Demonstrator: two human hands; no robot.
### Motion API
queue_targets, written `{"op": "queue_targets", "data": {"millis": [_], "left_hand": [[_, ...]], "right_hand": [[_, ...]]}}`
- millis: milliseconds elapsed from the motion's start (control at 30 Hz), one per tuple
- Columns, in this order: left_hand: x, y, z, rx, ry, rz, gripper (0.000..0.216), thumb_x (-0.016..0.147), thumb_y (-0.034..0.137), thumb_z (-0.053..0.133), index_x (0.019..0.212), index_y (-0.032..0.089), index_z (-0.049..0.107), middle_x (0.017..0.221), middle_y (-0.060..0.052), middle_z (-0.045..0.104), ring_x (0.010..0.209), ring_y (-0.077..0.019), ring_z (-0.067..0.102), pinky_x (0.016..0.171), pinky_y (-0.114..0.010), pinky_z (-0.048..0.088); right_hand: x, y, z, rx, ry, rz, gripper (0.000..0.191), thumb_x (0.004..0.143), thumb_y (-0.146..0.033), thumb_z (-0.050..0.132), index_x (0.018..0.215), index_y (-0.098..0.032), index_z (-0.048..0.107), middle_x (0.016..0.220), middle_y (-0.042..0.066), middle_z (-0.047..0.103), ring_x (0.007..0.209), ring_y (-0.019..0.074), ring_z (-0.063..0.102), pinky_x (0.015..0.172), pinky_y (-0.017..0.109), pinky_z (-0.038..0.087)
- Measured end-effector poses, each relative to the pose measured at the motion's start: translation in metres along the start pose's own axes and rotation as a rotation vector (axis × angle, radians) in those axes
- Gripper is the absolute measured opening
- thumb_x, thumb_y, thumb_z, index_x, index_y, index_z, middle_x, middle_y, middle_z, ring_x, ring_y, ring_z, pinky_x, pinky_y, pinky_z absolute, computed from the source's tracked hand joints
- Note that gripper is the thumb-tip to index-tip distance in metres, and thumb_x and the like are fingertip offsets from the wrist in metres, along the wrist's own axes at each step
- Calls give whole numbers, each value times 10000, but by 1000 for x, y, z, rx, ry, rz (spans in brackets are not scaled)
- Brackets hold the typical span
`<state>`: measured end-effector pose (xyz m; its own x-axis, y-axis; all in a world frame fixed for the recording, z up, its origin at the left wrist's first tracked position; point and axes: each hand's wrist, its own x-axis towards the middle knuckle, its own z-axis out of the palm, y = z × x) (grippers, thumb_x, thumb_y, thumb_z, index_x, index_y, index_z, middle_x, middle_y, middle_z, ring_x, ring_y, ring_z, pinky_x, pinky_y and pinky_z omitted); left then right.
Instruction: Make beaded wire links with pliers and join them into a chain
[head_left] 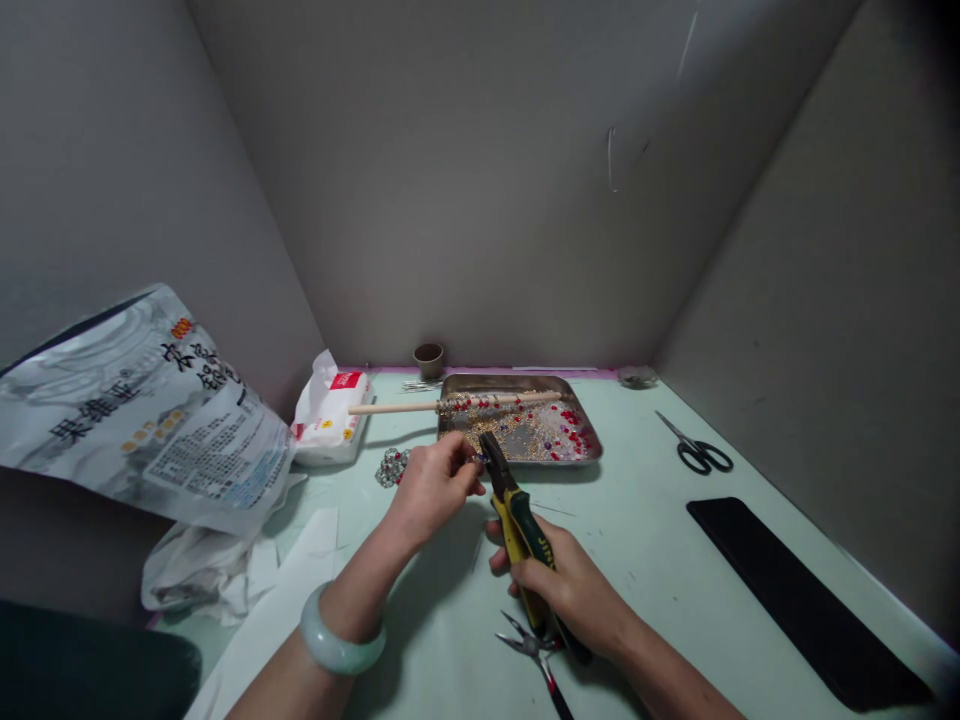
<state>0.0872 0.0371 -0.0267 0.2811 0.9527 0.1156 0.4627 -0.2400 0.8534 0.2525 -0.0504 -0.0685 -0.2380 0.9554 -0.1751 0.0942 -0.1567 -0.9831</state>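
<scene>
My right hand (551, 570) is closed around the yellow and dark green handles of a pair of pliers (517, 515). The pliers' jaws point up and left, close to the fingertips of my left hand (435, 480). Those left fingers are pinched together near a small blue bead (480, 458); exactly what they grip is too small to make out. Just behind lies a metal tray (592, 455) of gold, red and clear beads. A silvery beaded piece (391, 467) rests left of my left hand. Smaller pliers (531, 648) lie open on the table below my right hand.
A wooden stick (394, 408) with red beads lies across the tray. Behind are a brown cup (429, 360) and a tissue pack (334, 415). A large white bag (165, 420) leans at left. Scissors (694, 450) and a black strip-shaped pad (802, 600) lie at right.
</scene>
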Motion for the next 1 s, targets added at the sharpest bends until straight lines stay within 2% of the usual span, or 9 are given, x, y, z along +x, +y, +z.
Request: {"op": "queue_targets", "data": {"millis": [200,367,667,833,1000], "left_hand": [[-6,10,0,270,72,132,73,786,136,501,746,193,521,593,-2,677,570,-159,661,555,-240,445],[-8,13,0,381,101,190,90,788,110,492,755,188,522,619,-8,671,573,-156,640,566,-246,431],[-7,9,1,421,86,191,101,793,103,486,753,189,520,627,-14,664,591,-162,643,556,-239,418],[-5,8,1,401,55,154,98,801,107,483,771,190,525,650,-23,684,614,-171,656,605,-260,441],[0,3,-4,280,-15,64,82,806,131,495,762,194,523,631,-10,687,601,-167,670,593,-251,452]], "right_hand": [[0,-3,-1,-67,17,-40,349,744,-157,495,1088,-149,551,913,55,661,713,158,588,619,271,451],[1,-5,2,-84,27,-14,305,761,-181,494,1059,-155,553,851,36,644,652,137,573,591,257,448],[3,5,10,-62,65,9,175,727,-137,451,884,-198,499,667,-41,518,500,94,500,472,211,425],[5,6,13,-31,67,34,136,726,-148,472,839,-213,434,623,-71,453,449,88,478,434,208,415],[8,6,14,11,30,21,88,802,-225,474,877,-213,428,613,-82,413,398,66,393,383,193,359]]}}
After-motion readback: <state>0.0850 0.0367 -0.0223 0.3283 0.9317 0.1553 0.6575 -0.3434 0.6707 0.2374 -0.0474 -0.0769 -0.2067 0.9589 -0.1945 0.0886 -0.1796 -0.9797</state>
